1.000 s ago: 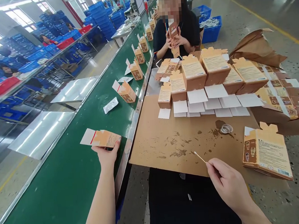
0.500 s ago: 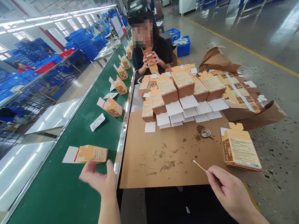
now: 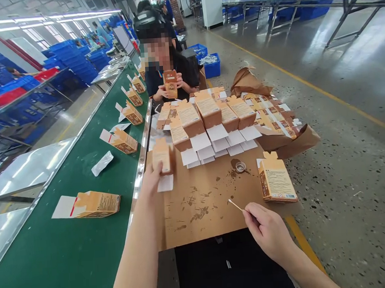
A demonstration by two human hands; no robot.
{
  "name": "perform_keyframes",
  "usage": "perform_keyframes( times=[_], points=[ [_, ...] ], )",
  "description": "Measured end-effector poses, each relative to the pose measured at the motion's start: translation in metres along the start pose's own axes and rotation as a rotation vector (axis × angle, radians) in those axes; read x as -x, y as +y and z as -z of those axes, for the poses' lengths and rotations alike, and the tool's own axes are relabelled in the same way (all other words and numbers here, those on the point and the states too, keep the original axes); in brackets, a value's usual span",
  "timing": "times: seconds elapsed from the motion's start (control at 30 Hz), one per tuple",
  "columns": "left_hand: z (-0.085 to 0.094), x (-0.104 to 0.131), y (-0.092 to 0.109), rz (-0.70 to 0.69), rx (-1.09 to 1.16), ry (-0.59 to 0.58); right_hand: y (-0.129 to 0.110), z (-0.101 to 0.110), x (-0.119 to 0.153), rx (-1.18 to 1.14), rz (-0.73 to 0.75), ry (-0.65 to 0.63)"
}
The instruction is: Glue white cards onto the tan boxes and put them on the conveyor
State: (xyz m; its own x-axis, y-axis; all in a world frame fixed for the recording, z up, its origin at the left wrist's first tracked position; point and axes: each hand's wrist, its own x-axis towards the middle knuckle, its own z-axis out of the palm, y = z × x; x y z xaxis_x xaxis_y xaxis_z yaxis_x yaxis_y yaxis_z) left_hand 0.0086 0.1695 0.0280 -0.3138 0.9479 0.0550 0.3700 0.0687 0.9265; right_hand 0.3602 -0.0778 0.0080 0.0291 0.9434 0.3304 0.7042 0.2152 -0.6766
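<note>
My left hand [image 3: 152, 177] is closed on a small tan and brown carton [image 3: 162, 156] at the left end of the stack; the carton is slightly blurred, its white flap hanging toward me. Between the thumb and fingers of my right hand [image 3: 266, 226] is a cotton swab [image 3: 236, 205], its tip pointing up and left above the cardboard sheet [image 3: 184, 222]. A stack of similar cartons [image 3: 208, 110] with white flaps stands just beyond. To the right another carton [image 3: 277, 180] lies by itself. A small clear dish [image 3: 240, 166] sits beside wet spots on the cardboard.
On the left runs a green conveyor belt [image 3: 84, 250] with a metal edge, carrying a row of open cartons [image 3: 98, 204] and a white packet [image 3: 102, 164]. Across the stack a person [image 3: 171, 62] holds a carton in both hands. Brown wrapping paper [image 3: 250, 83] lies behind right.
My left hand has moved from over the belt to the stack's left end and taken hold of a carton there. My right hand still holds the swab. The view has turned rightward.
</note>
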Motion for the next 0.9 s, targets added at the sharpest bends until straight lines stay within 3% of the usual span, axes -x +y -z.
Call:
perform_keyframes(
  times=[0.07,0.13,0.2,0.3,0.37,0.43,0.67,0.77,0.9],
  points=[
    [0.032,0.039,-0.017,0.143,0.139,-0.049,0.002,0.000,0.000,-0.016,-0.004,-0.026],
    [0.047,0.082,-0.031,0.259,0.315,-0.070,0.004,-0.002,-0.002,-0.028,0.002,-0.061],
    [0.037,0.120,-0.037,0.309,0.421,-0.091,0.007,-0.006,-0.005,-0.021,0.025,-0.093],
    [-0.007,0.152,-0.032,0.309,0.462,-0.150,0.008,-0.019,-0.010,0.016,0.096,-0.140],
    [-0.031,0.157,-0.024,0.298,0.447,-0.180,0.008,-0.031,-0.011,0.076,0.139,-0.187],
    [-0.042,0.156,-0.018,0.300,0.425,-0.196,0.008,-0.043,-0.011,0.150,0.165,-0.233],
    [-0.031,0.153,-0.018,0.286,0.391,-0.224,0.004,-0.070,-0.008,0.250,0.202,-0.311],
    [-0.032,0.157,-0.017,0.271,0.381,-0.223,0.007,-0.069,-0.010,0.275,0.185,-0.307],
    [-0.040,0.176,-0.021,0.159,0.285,-0.165,0.015,-0.049,-0.005,0.284,0.149,-0.270]
  ],
)
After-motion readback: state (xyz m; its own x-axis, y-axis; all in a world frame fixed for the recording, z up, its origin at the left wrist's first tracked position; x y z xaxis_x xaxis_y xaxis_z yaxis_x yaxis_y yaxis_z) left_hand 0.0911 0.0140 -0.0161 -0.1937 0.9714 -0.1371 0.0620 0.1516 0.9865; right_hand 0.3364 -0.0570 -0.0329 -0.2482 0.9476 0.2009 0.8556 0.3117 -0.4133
